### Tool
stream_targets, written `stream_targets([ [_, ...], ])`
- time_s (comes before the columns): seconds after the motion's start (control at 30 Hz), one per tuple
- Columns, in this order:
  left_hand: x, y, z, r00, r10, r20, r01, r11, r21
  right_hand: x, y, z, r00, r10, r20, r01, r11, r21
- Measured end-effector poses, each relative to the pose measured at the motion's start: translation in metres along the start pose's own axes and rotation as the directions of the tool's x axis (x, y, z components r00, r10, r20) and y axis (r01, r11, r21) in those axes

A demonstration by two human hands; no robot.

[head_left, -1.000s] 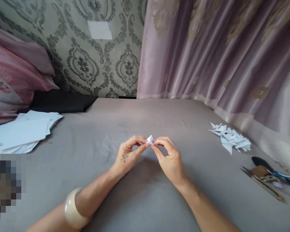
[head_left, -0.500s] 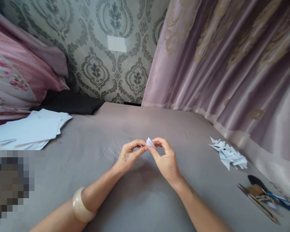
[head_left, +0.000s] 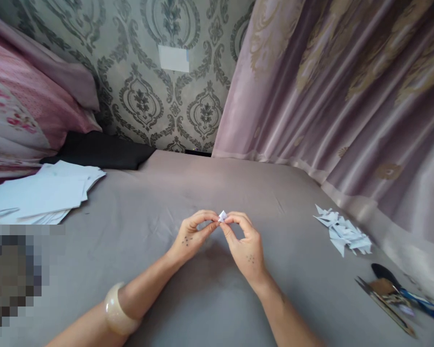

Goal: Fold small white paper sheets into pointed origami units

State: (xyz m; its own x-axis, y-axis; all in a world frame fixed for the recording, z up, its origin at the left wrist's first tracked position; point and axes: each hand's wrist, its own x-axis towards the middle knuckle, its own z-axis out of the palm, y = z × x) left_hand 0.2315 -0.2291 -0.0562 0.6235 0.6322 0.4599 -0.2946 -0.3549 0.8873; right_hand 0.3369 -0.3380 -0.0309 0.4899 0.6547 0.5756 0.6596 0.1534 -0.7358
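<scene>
A small folded piece of white paper (head_left: 222,216) is pinched between the fingertips of both my hands, just above a grey bed sheet (head_left: 217,299). My left hand (head_left: 192,234) grips it from the left with thumb and forefinger. My right hand (head_left: 243,243) grips it from the right, its fingers curled over the paper so that only a small tip shows. A cream bangle (head_left: 115,311) sits on my left forearm.
A pile of small folded white paper pieces (head_left: 343,233) lies at the right. Scissors with blue handles (head_left: 407,289) and a ruler (head_left: 385,306) lie near the right edge. A stack of white sheets (head_left: 39,193) lies at the left, by pink pillows (head_left: 18,111).
My fingers have closed tighter over the paper, so less of it shows now. The view shifted a little between the first frame and now.
</scene>
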Motion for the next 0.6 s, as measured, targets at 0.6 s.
stream_targets([
  [0.6,-0.0025,0.0042,0.0018,0.99,-0.134,0.054,0.132,0.99,0.042,0.0001,0.0076,-0.0063,0.973,0.187,0.137,-0.201,0.975,0.092],
])
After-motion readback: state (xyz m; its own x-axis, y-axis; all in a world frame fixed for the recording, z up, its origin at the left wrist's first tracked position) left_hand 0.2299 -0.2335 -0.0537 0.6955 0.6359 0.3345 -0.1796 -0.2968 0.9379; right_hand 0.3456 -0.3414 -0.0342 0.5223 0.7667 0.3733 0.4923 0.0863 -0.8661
